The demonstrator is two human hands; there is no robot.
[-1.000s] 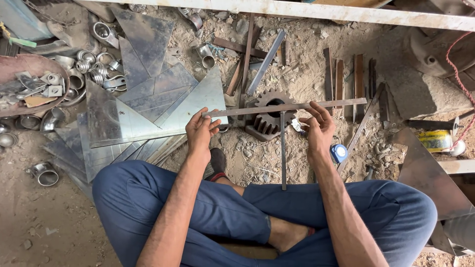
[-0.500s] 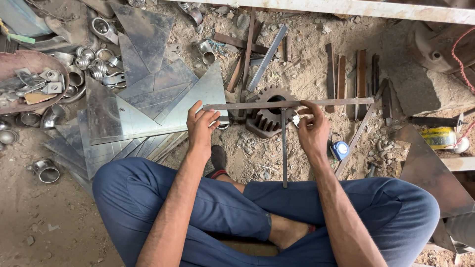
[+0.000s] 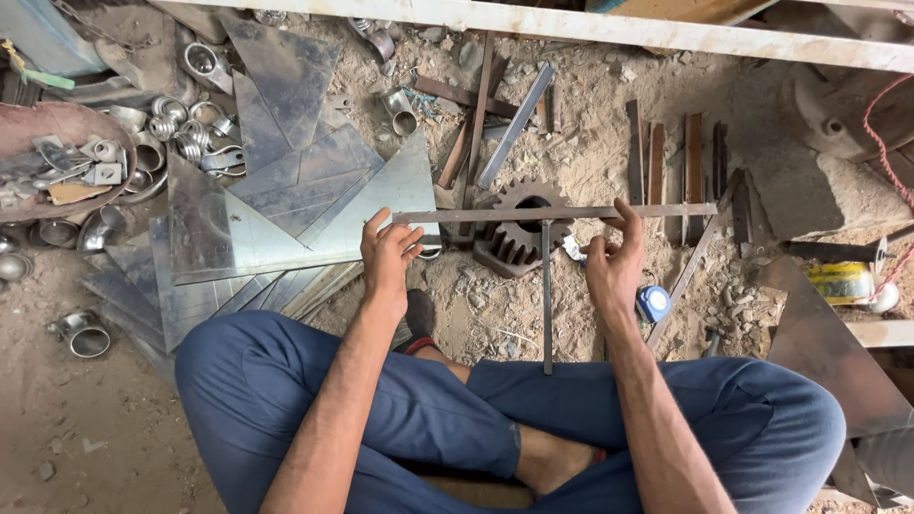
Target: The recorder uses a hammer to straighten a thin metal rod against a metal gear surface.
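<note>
I sit cross-legged on the sandy workshop floor, and in front of my knees I hold a T-shaped piece of thin grey metal flat bar. Its long cross-piece runs level from left to right, from my left hand out past my right hand towards the upright rusty strips lying at the far right of the floor. The stem of the T meets the cross-piece near its middle and points straight back at me, its near end stopping just before my blue trouser leg.

My left hand pinches the left end of the cross-piece between thumb and fingertips, the other fingers loosely curled. My right hand is half open: its forefinger rests on the bar from above, while thumb and middle fingers close on a small pale metal bit just under the bar. What that bit is I cannot make out.

Behind the joint of the T lies a dark toothed steel gear wheel, partly hidden by the bar and stem. Whether the bar touches it I cannot tell. Shiny triangular sheet-metal offcuts fan out on the floor to the left, one tip reaching under my left fingers. A small blue round tape measure lies just beside my right wrist. At the far left edge a rusty bowl of metal scraps is cut off by the frame.
</note>
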